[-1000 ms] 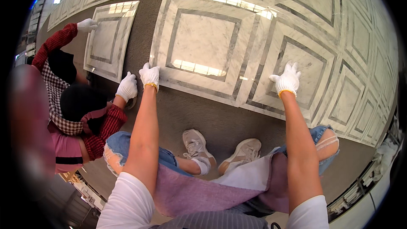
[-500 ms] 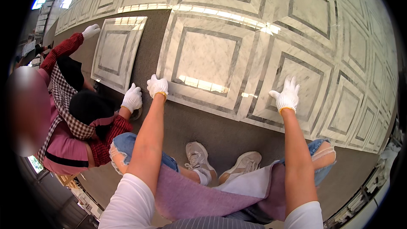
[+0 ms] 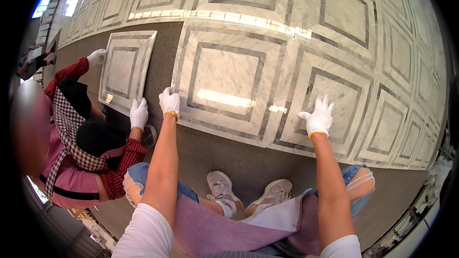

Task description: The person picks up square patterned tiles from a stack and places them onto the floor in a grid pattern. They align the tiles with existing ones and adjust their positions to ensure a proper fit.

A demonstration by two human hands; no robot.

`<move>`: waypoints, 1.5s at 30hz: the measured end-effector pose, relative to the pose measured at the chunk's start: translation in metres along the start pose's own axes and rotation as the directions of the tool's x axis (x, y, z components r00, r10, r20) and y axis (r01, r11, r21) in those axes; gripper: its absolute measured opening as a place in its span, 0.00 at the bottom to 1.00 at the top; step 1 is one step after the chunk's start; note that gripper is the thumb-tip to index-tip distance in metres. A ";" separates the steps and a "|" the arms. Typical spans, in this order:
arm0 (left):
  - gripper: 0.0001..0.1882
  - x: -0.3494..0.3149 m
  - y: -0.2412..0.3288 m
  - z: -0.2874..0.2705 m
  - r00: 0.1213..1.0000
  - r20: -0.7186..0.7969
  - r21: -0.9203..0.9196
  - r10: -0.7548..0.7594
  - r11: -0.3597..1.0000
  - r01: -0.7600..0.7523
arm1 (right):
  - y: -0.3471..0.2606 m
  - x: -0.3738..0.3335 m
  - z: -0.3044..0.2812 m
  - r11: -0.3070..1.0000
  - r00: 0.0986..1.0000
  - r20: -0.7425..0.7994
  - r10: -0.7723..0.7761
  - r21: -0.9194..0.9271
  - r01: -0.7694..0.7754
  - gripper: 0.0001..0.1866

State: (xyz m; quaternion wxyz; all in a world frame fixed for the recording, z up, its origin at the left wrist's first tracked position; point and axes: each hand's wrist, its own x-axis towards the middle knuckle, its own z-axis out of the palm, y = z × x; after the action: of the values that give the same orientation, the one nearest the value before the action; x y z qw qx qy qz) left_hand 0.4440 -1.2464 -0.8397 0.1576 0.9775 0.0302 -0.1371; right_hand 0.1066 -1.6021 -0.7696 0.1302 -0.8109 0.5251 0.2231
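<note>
My left hand, in a white knit glove, is at the near left edge of a large marble tile with a grey inlaid square. Its fingers are curled together against that edge; their undersides are hidden. My right hand, gloved alike, rests flat with fingers spread on the neighbouring marble panel to the right. A co-worker at the left has one gloved hand at the near right corner of a separate smaller-looking tile and the other gloved hand by its left edge.
Rows of matching inlaid panels stretch to the back and right. A strip of dark grey floor separates the co-worker's tile from mine. My shoes stand on the floor before the panels. The crouching co-worker's checked apron is close on my left.
The view has shifted slightly, so the panels sit lower and further left. The co-worker's far hand has come nearer along the separate tile's left edge. My hands keep nearly the same places.
</note>
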 end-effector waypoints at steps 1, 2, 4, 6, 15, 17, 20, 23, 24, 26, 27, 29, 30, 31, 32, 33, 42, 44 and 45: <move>0.24 -0.006 0.008 -0.002 1.000 -0.004 0.001 0.001 1.000 -0.001 | 0.002 0.001 0.000 1.000 1.000 0.006 0.003 0.008 -0.003 0.52; 0.23 -0.010 0.014 -0.003 1.000 -0.015 -0.002 -0.001 1.000 0.001 | 0.004 0.003 0.004 1.000 1.000 0.007 -0.001 0.018 0.001 0.52; 0.23 -0.019 0.025 -0.003 0.997 -0.064 0.021 -0.051 0.998 0.052 | 0.005 0.003 0.000 1.000 1.000 0.022 -0.009 0.013 0.009 0.51; 0.21 -0.027 0.042 -0.009 0.988 -0.089 0.049 -0.126 0.990 0.131 | 0.002 0.004 -0.002 1.000 0.999 0.049 -0.009 -0.003 0.009 0.49; 0.23 0.013 0.109 0.013 0.919 -0.330 0.224 0.214 0.964 -0.144 | 0.005 0.151 -0.010 0.972 0.881 -0.412 -0.233 -0.090 0.215 0.34; 0.24 0.030 0.144 0.020 0.915 -0.283 0.216 0.288 0.948 -0.232 | 0.005 0.178 -0.011 0.966 0.803 -0.540 -0.252 -0.090 0.242 0.32; 0.24 0.061 0.171 0.026 0.925 -0.244 0.229 0.289 0.945 -0.235 | -0.002 0.185 -0.019 0.948 0.753 -0.585 -0.301 -0.094 0.305 0.30; 0.27 0.073 0.174 0.021 0.977 -0.130 0.194 0.172 0.970 -0.145 | -0.002 0.189 -0.022 0.938 0.754 -0.577 -0.313 -0.063 0.341 0.28; 0.29 0.076 0.174 0.026 0.991 -0.072 0.178 0.113 0.979 -0.099 | 0.000 0.190 -0.023 0.934 0.753 -0.578 -0.314 -0.048 0.353 0.28; 0.33 0.078 0.174 0.019 0.991 0.010 0.188 0.132 0.973 -0.131 | 0.001 0.188 -0.029 0.935 0.764 -0.570 -0.303 -0.023 0.354 0.27; 0.36 0.087 0.170 0.013 0.990 0.102 0.192 0.096 0.975 -0.115 | -0.001 0.187 -0.032 0.929 0.766 -0.561 -0.313 -0.014 0.370 0.27; 0.36 0.095 0.157 0.008 0.984 0.158 0.123 0.085 0.987 -0.105 | -0.005 0.188 -0.033 0.917 0.759 -0.555 -0.340 -0.016 0.399 0.27; 0.36 0.089 0.169 0.002 0.966 0.242 0.039 0.094 0.994 -0.106 | -0.002 0.188 -0.033 0.918 0.758 -0.554 -0.345 -0.028 0.397 0.27; 0.36 0.078 0.165 -0.006 0.976 0.190 0.062 0.110 0.990 -0.124 | -0.004 0.186 -0.037 0.920 0.770 -0.535 -0.347 -0.036 0.390 0.27; 0.36 0.066 0.161 -0.012 0.982 0.140 0.090 0.128 0.986 -0.141 | -0.006 0.183 -0.039 0.923 0.782 -0.517 -0.348 -0.043 0.382 0.27; 0.35 0.050 0.155 -0.017 0.994 0.094 0.103 0.060 0.992 -0.070 | -0.012 0.184 -0.041 0.925 0.793 -0.498 -0.351 -0.052 0.377 0.27; 0.36 -0.088 0.072 -0.045 0.935 0.192 0.252 -0.297 0.936 0.245 | -0.025 0.200 -0.022 0.948 0.767 -0.584 -0.265 -0.011 0.319 0.26; 0.37 -0.087 0.040 -0.028 0.951 -0.002 0.309 -0.309 0.905 0.294 | -0.127 0.159 -0.056 0.697 0.664 -0.540 -0.518 0.183 0.693 0.19; 0.38 -0.083 0.027 -0.021 0.955 -0.052 0.284 -0.292 0.912 0.294 | -0.172 0.148 -0.050 0.438 0.453 -0.536 -0.713 0.164 0.884 0.18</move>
State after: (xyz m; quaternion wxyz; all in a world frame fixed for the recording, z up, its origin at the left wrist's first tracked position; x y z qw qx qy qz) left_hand 0.3731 -1.2665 -0.7892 -0.0093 0.9749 0.1566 -0.1579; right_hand 0.3258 -1.6705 -0.8042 0.2863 -0.9389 0.1144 -0.1531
